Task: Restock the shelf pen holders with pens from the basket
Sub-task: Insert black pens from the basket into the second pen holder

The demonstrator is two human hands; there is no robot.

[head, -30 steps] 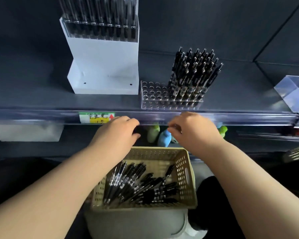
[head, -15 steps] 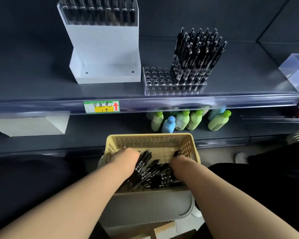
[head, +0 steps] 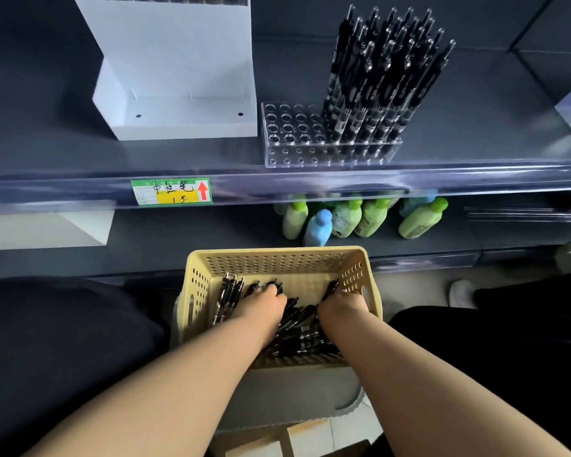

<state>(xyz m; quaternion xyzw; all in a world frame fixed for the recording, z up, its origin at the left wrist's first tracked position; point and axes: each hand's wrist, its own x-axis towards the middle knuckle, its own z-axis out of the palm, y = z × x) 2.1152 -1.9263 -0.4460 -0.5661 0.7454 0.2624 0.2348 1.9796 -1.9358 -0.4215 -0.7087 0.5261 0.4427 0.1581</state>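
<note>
Deep in the yellow perforated basket (head: 279, 258), left hand (head: 265, 306) and right hand (head: 342, 305) curled down onto loose black pens (head: 297, 328); whether closed on any, impossible to tell. Best to gather a few pens tips-aligned, lifting clear of the rim. Beyond, on the shelf, clear holder (head: 297, 140) half-filled, left holes empty.

Dim, cool light – glare along the shelf edge (head: 343, 179), wide-angle bending at borders.
</note>
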